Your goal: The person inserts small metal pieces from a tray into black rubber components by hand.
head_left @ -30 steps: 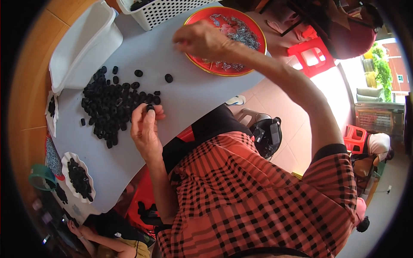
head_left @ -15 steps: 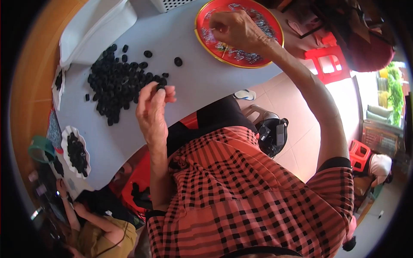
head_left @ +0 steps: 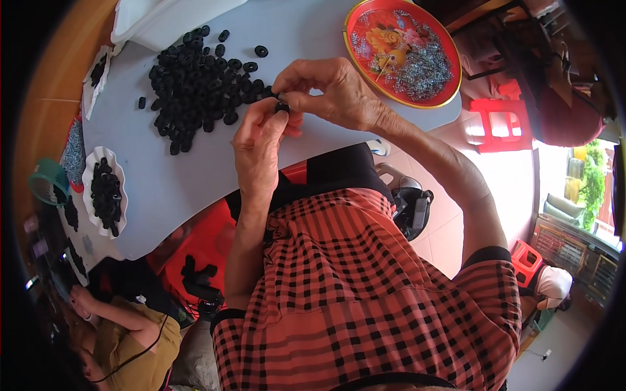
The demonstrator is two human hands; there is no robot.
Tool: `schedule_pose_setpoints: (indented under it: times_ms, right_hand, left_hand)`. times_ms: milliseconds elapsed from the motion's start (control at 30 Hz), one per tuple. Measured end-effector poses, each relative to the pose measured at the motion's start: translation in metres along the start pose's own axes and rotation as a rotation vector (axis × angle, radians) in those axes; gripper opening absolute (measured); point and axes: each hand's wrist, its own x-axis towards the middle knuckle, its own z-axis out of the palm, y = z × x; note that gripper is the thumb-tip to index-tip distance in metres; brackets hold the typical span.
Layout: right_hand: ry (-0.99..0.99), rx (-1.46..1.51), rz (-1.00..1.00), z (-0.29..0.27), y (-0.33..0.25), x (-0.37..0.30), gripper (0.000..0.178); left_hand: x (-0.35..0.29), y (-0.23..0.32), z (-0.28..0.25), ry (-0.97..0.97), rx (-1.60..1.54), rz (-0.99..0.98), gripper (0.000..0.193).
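My left hand (head_left: 257, 153) is closed, pinching a small black ring-shaped piece (head_left: 281, 107) between thumb and fingers. Against it, at the same piece, are the pinched thumb and forefinger of my right hand (head_left: 336, 94); whatever they hold is too small to make out. A heap of similar black pieces (head_left: 189, 85) lies on the grey table (head_left: 176, 186) just beyond my left hand. To the right, a round red tray (head_left: 360, 57) with a gold rim and flower pattern holds many small silvery metal parts (head_left: 427, 73).
A white bin (head_left: 147, 26) stands at the far left, and a scalloped white dish (head_left: 122, 218) of black parts sits near the left edge. Beside it is a green round container (head_left: 39, 186). A co-worker's hand (head_left: 81, 301) is at lower left. Red stools (head_left: 499, 124) stand right.
My right hand has come from over the red tray to meet my left hand. The left hand still holds its black piece. The whole view has shifted somewhat.
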Motion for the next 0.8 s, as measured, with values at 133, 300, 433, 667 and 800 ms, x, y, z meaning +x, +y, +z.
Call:
schedule_pose_setpoints:
  times_ms: [133,300,433,667,800]
  right_hand:
    - [-0.001,-0.047,-0.067,0.005,0.002,-0.002,0.011]
    - [0.009,-0.112,0.012,-0.001,0.001,0.006,0.009]
    - [0.088,-0.431,-0.127,-0.019,0.006,0.025,0.012]
    - [-0.139,-0.817,-0.296,-0.009,0.011,0.024,0.012]
    - [-0.150,-0.923,-0.292,-0.005,0.015,0.028,0.014]
  left_hand:
    - [0.000,-0.003,-0.003,-0.028,-0.042,0.011,0.018]
    - [-0.002,-0.001,-0.006,0.004,-0.031,-0.009,0.019]
    - [-0.002,0.010,-0.011,0.103,0.054,-0.007,0.021]
    - [-0.001,0.009,-0.013,0.058,0.054,0.031,0.021]
    - [-0.001,0.008,-0.015,0.056,0.069,0.023,0.021]
